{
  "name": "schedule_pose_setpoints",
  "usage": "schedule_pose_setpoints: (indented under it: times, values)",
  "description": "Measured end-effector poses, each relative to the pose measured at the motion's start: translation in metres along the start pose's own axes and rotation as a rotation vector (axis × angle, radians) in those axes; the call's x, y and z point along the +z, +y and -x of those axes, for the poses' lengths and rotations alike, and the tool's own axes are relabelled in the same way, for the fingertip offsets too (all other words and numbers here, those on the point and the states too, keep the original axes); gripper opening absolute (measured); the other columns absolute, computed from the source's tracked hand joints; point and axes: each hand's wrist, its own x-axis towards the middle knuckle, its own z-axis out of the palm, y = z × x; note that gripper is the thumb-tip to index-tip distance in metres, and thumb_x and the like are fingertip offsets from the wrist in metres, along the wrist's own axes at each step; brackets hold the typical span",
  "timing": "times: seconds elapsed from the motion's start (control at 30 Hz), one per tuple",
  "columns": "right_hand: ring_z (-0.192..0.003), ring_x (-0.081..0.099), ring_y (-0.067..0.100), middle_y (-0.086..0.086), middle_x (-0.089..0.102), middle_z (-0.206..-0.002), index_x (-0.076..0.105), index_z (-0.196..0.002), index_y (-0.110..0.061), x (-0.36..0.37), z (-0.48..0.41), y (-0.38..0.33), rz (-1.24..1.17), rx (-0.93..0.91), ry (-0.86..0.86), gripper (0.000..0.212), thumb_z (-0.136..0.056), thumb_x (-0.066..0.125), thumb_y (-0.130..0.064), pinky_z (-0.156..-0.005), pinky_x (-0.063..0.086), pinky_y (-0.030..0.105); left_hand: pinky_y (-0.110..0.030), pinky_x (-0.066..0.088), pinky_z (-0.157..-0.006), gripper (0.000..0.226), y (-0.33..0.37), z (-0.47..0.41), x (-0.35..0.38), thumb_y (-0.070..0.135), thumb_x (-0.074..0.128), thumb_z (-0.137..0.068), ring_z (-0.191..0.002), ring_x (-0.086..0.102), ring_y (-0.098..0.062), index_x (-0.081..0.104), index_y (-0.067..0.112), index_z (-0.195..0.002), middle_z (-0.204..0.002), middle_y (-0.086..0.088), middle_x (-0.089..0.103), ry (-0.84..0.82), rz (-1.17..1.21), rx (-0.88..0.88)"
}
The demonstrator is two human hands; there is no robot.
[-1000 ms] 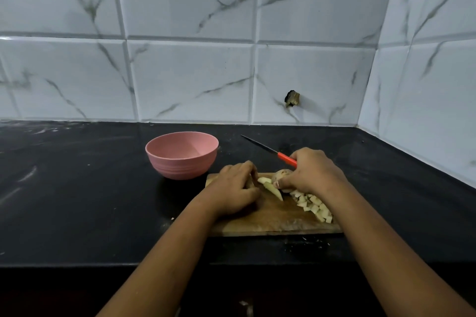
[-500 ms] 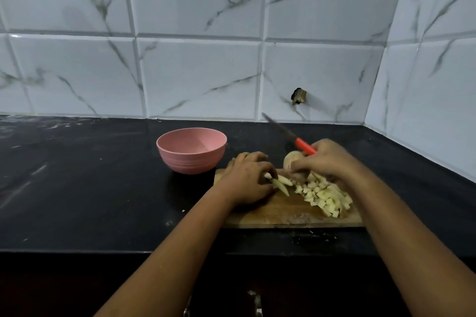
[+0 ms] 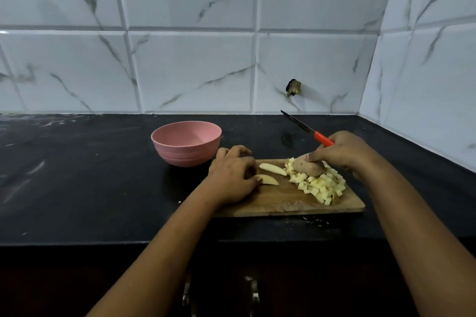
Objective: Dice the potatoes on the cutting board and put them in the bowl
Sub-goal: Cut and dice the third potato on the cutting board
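Left hand point(image 3: 231, 177): rests on the left end of the cutting board point(image 3: 283, 204); fingers curled down; thumb tip touches the left end of the near wedge point(image 3: 269, 179); whether this grip pinches the wedge cannot be told.

Right hand point(image 3: 345, 154): grip wrapped round the orange handle of the knife point(image 3: 323, 139); the dark blade points up and to the left, clear of the board; fingertips of the same hand press on the top of the unpeeled potato piece point(image 3: 309, 169).

Potato stock, all on the board: the unpeeled piece stands at the far right part; the far wedge point(image 3: 273, 169) lies just left of it, apart from the near wedge; the diced pile point(image 3: 319, 186) spreads from the unpeeled piece toward the board's near right corner, touching the piece.

Pink bowl point(image 3: 186, 145): upright on the black worktop point(image 3: 77, 175), near the board's far left corner; no contact with the board is visible.

Surroundings: white marbled wall tiles point(image 3: 193, 72) behind and to the right of the worktop; a small dark stub point(image 3: 293, 87) projects from the wall behind the board.
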Motion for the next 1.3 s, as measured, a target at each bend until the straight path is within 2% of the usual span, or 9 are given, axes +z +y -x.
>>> schedule_pose_setpoints:
  times: [0.17, 0.33, 0.4, 0.6, 0.73, 0.9, 0.97, 1.07, 1.3]
  values:
    - [-0.071, 0.057, 0.012, 0.004, 0.063, -0.086, 0.065, -0.094, -0.010, 0.005, 0.012, -0.008, -0.014, -0.111, 0.048, 0.026, -0.080, 0.077, -0.028, -0.057, 0.039, 0.026, -0.037, 0.033, -0.105, 0.020, -0.007, 0.003, -0.001, 0.041, 0.058, -0.091, -0.124, 0.035, -0.019, 0.058, 0.029, -0.107, -0.135, 0.008, 0.037, -0.018, 0.104, -0.022]
    - [-0.075, 0.058, 0.011, 0.001, 0.062, -0.089, 0.064, -0.095, -0.015, 0.012, 0.023, -0.025, -0.039, -0.214, 0.012, 0.023, -0.081, 0.075, -0.030, -0.058, 0.040, 0.024, -0.031, 0.019, -0.109, 0.006, -0.019, 0.007, -0.006, 0.037, 0.056, -0.094, -0.133, 0.028, -0.019, 0.053, 0.031, -0.096, -0.144, 0.007, 0.035, -0.029, 0.125, 0.001]
    - [-0.075, 0.058, 0.011, 0.001, 0.063, -0.090, 0.065, -0.094, -0.015, 0.018, 0.024, -0.031, -0.052, -0.231, -0.032, 0.020, -0.083, 0.074, -0.029, -0.058, 0.039, 0.023, -0.034, 0.021, -0.112, 0.006, -0.019, 0.009, -0.007, 0.037, 0.057, -0.093, -0.136, 0.028, -0.020, 0.055, 0.031, -0.096, -0.148, 0.005, 0.033, -0.047, 0.139, 0.003]
    - [-0.081, 0.061, 0.012, 0.002, 0.064, -0.101, 0.067, -0.099, -0.021, 0.041, 0.005, -0.049, 0.026, -0.255, -0.091, 0.015, -0.091, 0.062, -0.010, -0.062, 0.045, 0.023, -0.029, 0.044, -0.096, 0.015, -0.013, 0.010, -0.013, 0.029, 0.060, -0.092, -0.110, 0.054, -0.013, 0.058, 0.026, -0.107, -0.128, 0.003, 0.056, -0.089, 0.280, -0.014]
    - [-0.092, 0.062, 0.018, 0.003, 0.062, -0.105, 0.067, -0.101, -0.023, 0.056, -0.008, -0.061, 0.083, -0.252, -0.168, 0.023, -0.091, 0.057, -0.005, -0.075, 0.051, 0.028, -0.026, 0.041, -0.098, 0.045, -0.016, 0.007, -0.014, 0.029, 0.060, -0.092, -0.114, 0.053, -0.012, 0.049, 0.024, -0.136, -0.125, 0.003, 0.058, -0.124, 0.336, -0.014]
    - [-0.098, 0.060, 0.018, 0.002, 0.063, -0.106, 0.067, -0.106, -0.023, 0.064, -0.011, -0.061, 0.211, -0.241, -0.216, 0.030, -0.085, 0.065, -0.002, -0.089, 0.052, 0.033, -0.020, 0.034, -0.097, 0.050, -0.018, -0.003, -0.017, 0.028, 0.058, -0.093, -0.124, 0.048, -0.014, 0.043, 0.023, -0.141, -0.135, 0.001, 0.052, -0.180, 0.304, 0.010]
    - [-0.095, 0.061, 0.018, 0.000, 0.063, -0.103, 0.067, -0.102, -0.026, 0.067, -0.012, -0.058, 0.249, -0.245, -0.189, 0.027, -0.084, 0.068, -0.006, -0.088, 0.053, 0.035, -0.020, 0.030, -0.100, 0.044, -0.019, -0.004, -0.017, 0.026, 0.058, -0.094, -0.134, 0.039, -0.014, 0.049, 0.020, -0.136, -0.146, 0.000, 0.043, -0.186, 0.286, 0.034]
    - [-0.089, 0.061, 0.017, -0.002, 0.062, -0.099, 0.065, -0.103, -0.027, 0.068, -0.011, -0.056, 0.309, -0.259, -0.139, 0.022, -0.085, 0.069, -0.014, -0.082, 0.055, 0.035, -0.020, 0.027, -0.103, 0.005, -0.020, -0.001, -0.017, 0.021, 0.058, -0.093, -0.138, 0.032, -0.013, 0.056, 0.022, -0.098, -0.149, 0.002, 0.038, -0.150, 0.283, 0.096]
    - [-0.087, 0.061, 0.015, -0.002, 0.062, -0.098, 0.064, -0.099, -0.028, 0.064, -0.011, -0.053, 0.238, -0.268, -0.085, 0.021, -0.085, 0.070, -0.013, -0.085, 0.054, 0.037, -0.016, 0.029, -0.098, 0.012, -0.031, 0.014, -0.019, 0.013, 0.063, -0.090, -0.129, 0.042, -0.008, 0.057, 0.021, -0.084, -0.134, 0.004, 0.050, 0.073, 0.440, 0.059]
